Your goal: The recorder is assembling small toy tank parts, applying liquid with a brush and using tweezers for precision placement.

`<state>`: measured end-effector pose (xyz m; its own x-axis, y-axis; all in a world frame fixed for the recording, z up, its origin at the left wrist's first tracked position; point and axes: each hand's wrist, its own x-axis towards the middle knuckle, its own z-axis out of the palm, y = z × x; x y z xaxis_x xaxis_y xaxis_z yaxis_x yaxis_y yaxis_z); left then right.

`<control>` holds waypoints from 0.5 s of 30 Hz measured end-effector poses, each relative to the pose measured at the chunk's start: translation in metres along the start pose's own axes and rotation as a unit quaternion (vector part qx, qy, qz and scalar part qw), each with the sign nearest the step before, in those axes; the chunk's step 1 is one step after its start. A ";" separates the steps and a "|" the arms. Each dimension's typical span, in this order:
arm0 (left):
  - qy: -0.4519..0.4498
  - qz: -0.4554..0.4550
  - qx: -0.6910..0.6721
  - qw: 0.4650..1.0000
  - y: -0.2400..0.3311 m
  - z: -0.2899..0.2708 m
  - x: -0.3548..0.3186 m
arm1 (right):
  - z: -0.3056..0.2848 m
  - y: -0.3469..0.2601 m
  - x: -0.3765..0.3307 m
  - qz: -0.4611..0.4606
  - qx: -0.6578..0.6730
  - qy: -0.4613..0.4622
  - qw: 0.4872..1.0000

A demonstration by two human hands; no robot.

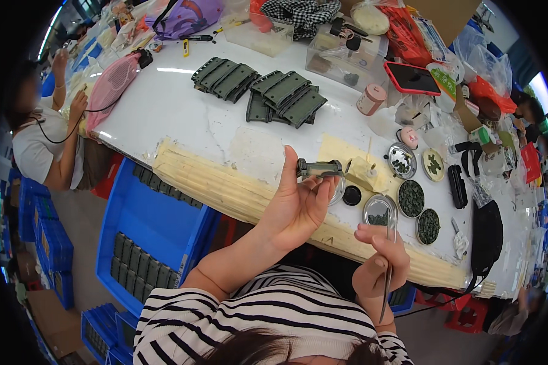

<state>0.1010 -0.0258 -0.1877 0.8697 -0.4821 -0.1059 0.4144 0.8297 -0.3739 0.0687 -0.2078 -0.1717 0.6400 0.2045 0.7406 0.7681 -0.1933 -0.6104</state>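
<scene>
Raised over the table's padded front edge, my left hand (298, 210) grips a small dark green plastic housing (319, 169) between thumb and fingers. My right hand (382, 261), lower and to the right, is closed round metal tweezers (390, 243). The tweezers' tips point up over a round metal tin (376, 210) holding some small dark green pieces. Beside it stand two tins full of such pieces, one tin (411, 198) behind the other (428, 226). A black round cap (352, 195) and a pale yellow block (364, 171) lie just beyond my left hand.
Stacks of green housings (286, 97) lie at the table's middle back. A blue crate (146, 225) with rows of housings stands at my left. A red-cased phone (412, 79), a pink jar (371, 99) and a black pouch (487, 237) sit to the right. A co-worker (49, 134) sits at far left.
</scene>
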 end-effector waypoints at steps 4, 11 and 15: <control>0.027 0.152 0.290 0.945 -0.033 -0.006 -0.010 | 0.010 0.011 0.011 0.052 0.030 0.027 0.998; -0.033 0.091 0.441 0.892 -0.052 -0.030 -0.022 | -0.008 0.013 0.003 0.111 0.123 0.021 0.986; -0.009 -0.090 0.496 0.864 -0.033 -0.024 -0.019 | -0.039 0.011 0.001 0.200 0.262 -0.075 0.941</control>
<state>0.0645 -0.0513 -0.1957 0.7680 -0.6308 -0.1108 0.5610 0.5790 0.5916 0.0769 -0.2472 -0.1669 0.8454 0.3572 0.3972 0.3428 0.2076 -0.9162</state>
